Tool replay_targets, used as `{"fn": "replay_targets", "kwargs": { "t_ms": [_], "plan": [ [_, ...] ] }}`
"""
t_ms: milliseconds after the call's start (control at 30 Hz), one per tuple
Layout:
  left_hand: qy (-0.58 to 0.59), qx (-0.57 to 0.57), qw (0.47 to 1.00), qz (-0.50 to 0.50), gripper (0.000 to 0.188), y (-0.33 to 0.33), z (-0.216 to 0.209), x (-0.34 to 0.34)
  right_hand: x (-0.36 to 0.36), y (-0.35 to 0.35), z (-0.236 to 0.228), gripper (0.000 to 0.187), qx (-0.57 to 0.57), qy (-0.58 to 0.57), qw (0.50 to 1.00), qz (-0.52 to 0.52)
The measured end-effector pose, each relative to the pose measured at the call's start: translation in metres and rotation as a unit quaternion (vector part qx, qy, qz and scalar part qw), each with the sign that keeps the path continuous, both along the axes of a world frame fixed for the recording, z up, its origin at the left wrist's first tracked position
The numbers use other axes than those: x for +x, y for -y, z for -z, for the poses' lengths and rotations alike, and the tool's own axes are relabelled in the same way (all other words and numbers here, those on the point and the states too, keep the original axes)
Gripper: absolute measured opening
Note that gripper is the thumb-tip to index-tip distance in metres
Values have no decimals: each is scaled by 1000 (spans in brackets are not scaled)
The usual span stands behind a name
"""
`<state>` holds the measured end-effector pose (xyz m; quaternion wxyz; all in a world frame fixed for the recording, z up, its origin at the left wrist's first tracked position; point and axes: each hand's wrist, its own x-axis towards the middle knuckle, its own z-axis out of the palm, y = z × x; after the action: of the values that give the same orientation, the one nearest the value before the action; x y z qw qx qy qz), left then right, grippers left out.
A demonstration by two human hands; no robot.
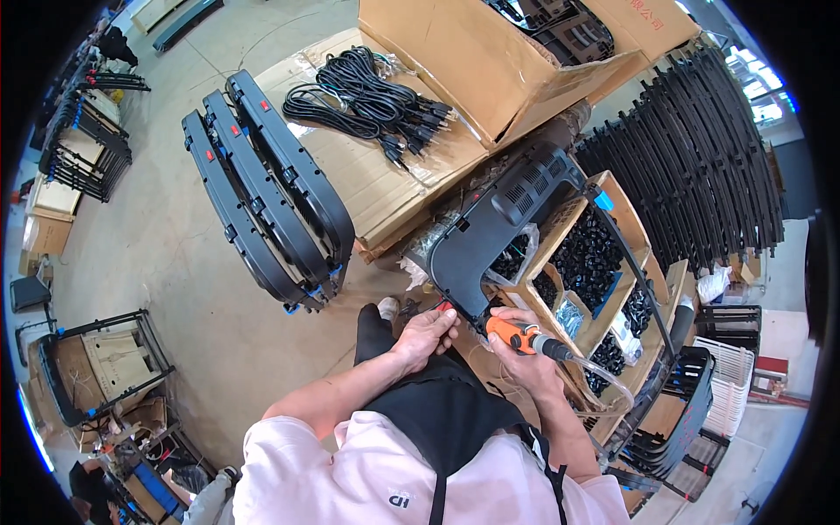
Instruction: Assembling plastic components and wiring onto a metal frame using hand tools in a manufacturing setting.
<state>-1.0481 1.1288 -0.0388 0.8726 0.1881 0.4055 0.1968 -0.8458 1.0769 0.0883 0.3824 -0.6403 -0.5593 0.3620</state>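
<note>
In front of me a black moulded plastic housing (pixel 464 249) with vent slots lies tilted across the bench edge. My left hand (pixel 425 338) is at its near corner, fingers pinched together on a small red part (pixel 444 306). What lies under those fingertips is hidden. My right hand (pixel 535 372) is wrapped around an orange and grey power screwdriver (pixel 516 335), its nose toward the housing's near end. A clear hose (pixel 619 385) trails from the tool's back to the right. The tip of the driver cannot be made out.
Right of the housing, a divided wooden tray (pixel 544 262) holds black small parts and screws. Coiled black power cables (pixel 372 101) lie on cardboard beside an open carton (pixel 437 52). Several similar black housings (pixel 254 201) stand at left. Black frames (pixel 691 157) are stacked at far right.
</note>
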Motion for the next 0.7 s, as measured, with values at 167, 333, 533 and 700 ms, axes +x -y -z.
{"fn": "replay_targets", "kwargs": {
  "t_ms": [167, 333, 533, 700],
  "plan": [
    [-1, -8, 1000, -30, 25, 2, -2, 9, -1, -2, 1, 39, 13, 1, 1000, -8],
    [22, -72, 997, -26, 27, -3, -4, 8, -5, 5, -15, 47, -6, 19, 1000, 23],
    [117, -159, 976, -97, 29, -5, 2, 13, -7, 5, -28, 53, 75, -134, 988, 6],
    [158, -163, 969, -102, 28, -13, -11, 15, -12, 3, -20, 49, 67, -148, 986, 30]
  ]
}}
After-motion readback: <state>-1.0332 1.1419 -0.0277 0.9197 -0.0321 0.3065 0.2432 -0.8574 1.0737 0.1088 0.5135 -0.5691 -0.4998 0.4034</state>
